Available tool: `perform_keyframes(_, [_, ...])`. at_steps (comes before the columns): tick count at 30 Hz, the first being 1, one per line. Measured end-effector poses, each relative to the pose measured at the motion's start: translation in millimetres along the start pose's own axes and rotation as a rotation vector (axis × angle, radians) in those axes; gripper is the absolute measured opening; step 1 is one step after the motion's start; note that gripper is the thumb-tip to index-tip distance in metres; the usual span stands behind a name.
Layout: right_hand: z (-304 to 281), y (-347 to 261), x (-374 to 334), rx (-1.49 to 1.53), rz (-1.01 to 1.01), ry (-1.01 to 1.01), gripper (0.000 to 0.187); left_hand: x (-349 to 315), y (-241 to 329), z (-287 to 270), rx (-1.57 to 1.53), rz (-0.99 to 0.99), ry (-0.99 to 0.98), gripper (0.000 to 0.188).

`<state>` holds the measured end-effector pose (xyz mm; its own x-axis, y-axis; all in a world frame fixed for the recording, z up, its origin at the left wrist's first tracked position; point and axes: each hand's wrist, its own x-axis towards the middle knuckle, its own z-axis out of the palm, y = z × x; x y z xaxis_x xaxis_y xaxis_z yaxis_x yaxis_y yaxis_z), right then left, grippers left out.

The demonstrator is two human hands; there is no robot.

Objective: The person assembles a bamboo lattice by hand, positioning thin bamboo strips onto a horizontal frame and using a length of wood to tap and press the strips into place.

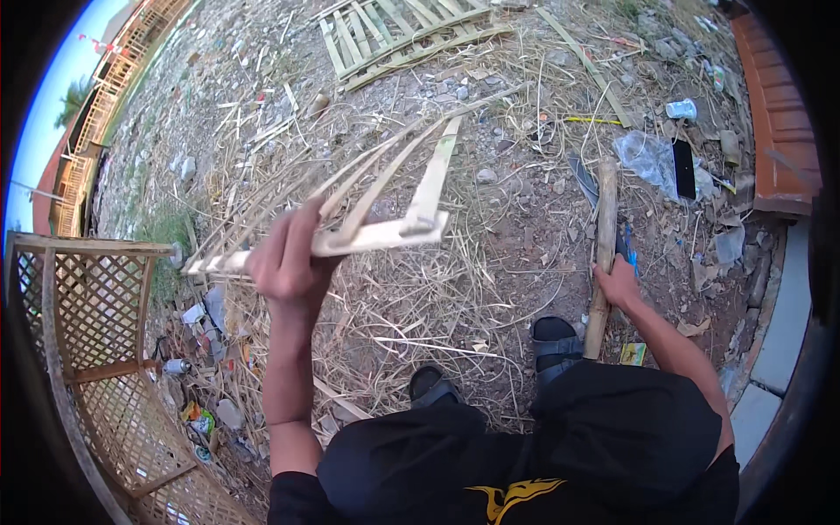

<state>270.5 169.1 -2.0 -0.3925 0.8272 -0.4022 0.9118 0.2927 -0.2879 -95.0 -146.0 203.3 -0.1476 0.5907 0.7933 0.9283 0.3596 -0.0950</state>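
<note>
My left hand (289, 254) is closed around the edge strip of a slatted bamboo frame (381, 234), which is lifted off the ground and tilted. Thin pale slats run from that strip toward the far side, some blurred. On the right, my right hand (619, 282) is closed against the side of a thick bamboo pole (605, 214), the thumb lying over it; part of the fingers is hidden. The pole reaches from beside my right sandal toward the far side. Next to it shows a dark flat blade (584, 181), partly covered by the pole.
Another slatted bamboo panel (394, 39) lies at the far side. A plastic bag (643, 156), a phone (683, 169) and a white cup (681, 109) are at the right, before a reddish-brown panel (774, 114). A lattice panel (101, 302) stands at the left. Bamboo shavings (437, 306) litter the ground.
</note>
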Motion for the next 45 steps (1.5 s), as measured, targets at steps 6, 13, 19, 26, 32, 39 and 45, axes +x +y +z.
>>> perform_keyframes(6, [2,15,5,0.044,-0.024,0.004,0.058,155,-80,28,0.138,0.147,0.004,0.042])
perform_keyframes(13, [11,11,9,0.074,-0.038,-0.047,0.058,336,-112,-1,-0.269,-0.177,-0.219,0.042])
perform_keyframes(19, [5,16,14,0.054,-0.006,-0.058,0.057,289,-9,42,-0.271,0.126,-0.222,0.050])
perform_keyframes(26, [-4,-5,6,-0.068,0.075,-0.114,0.062,249,-1,149,-0.394,-0.074,-0.747,0.062])
perform_keyframes(32, [-18,3,6,-0.030,0.040,-0.159,0.059,249,-36,203,-0.489,-0.237,-0.746,0.060])
perform_keyframes(39, [-17,12,0,0.045,-0.014,-0.166,0.054,271,-79,180,-0.509,-0.512,-0.634,0.068])
perform_keyframes(45, [-11,33,13,0.071,-0.065,-0.170,0.052,246,-145,196,-0.522,-0.770,-0.499,0.069])
